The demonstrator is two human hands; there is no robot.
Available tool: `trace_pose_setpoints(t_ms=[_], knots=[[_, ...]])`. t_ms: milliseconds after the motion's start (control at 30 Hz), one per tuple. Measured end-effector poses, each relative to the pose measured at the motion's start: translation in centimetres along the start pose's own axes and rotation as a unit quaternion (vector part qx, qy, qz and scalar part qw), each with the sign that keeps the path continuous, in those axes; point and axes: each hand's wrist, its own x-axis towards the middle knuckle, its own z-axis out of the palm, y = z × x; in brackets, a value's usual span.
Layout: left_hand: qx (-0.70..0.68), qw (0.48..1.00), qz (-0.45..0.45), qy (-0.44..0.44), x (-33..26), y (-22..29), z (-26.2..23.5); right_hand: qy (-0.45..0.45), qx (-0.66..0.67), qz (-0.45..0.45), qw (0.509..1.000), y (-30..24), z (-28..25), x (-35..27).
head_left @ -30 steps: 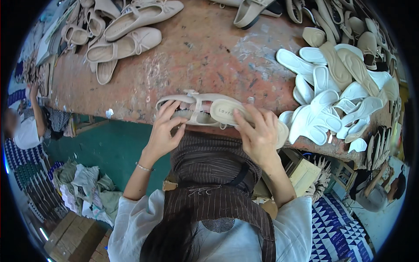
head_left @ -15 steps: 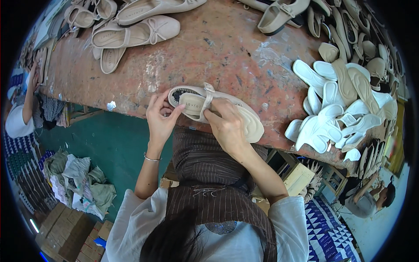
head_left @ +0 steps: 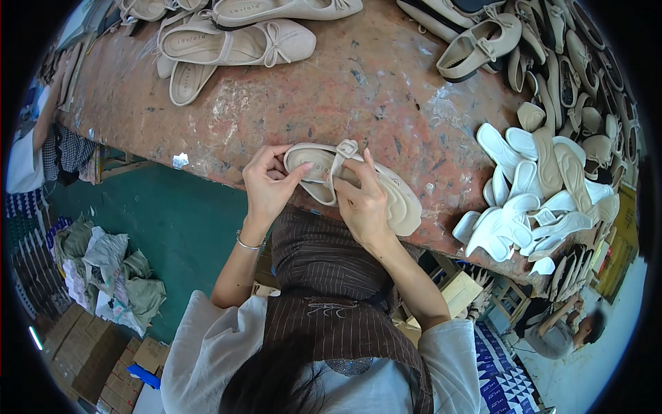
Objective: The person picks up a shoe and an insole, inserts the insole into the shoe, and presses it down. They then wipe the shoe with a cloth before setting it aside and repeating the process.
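Beige flat shoe (head_left: 386,196) with buckled strap at near edge of worn reddish table (head_left: 386,96), left hand (head_left: 267,186) pinching its heel end, right hand (head_left: 364,204) gripping its middle, white insoles (head_left: 524,207) heaped well right, beige shoes (head_left: 234,41) at far edge.

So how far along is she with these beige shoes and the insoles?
Done, by the look of it: several beige ballet flats lie at the far side of the workbench. In hand: the left hand and right hand hold one strapped beige shoe at the bench's near edge. Left: a pile of white insoles and more shoes at the right.
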Motion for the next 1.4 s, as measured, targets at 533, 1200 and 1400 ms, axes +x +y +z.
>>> trace_pose_setpoints(t_ms=[533, 1200, 1400], knots=[[0.023, 0.998, -0.057, -0.003, 2.1, 0.0, 0.4, -0.215, -0.13, -0.14, 0.958, -0.6, -1.0, 1.7], [0.287, 0.91, 0.269, -0.133, -9.9, 5.0, 7.4, 0.069, -0.062, 0.201, 0.975, -1.4, -11.1, 1.5], [0.353, 0.846, 0.274, -0.293, -11.2, 3.0, 9.7, 0.042, -0.156, 0.105, 0.981, -2.3, -7.3, -6.3]])
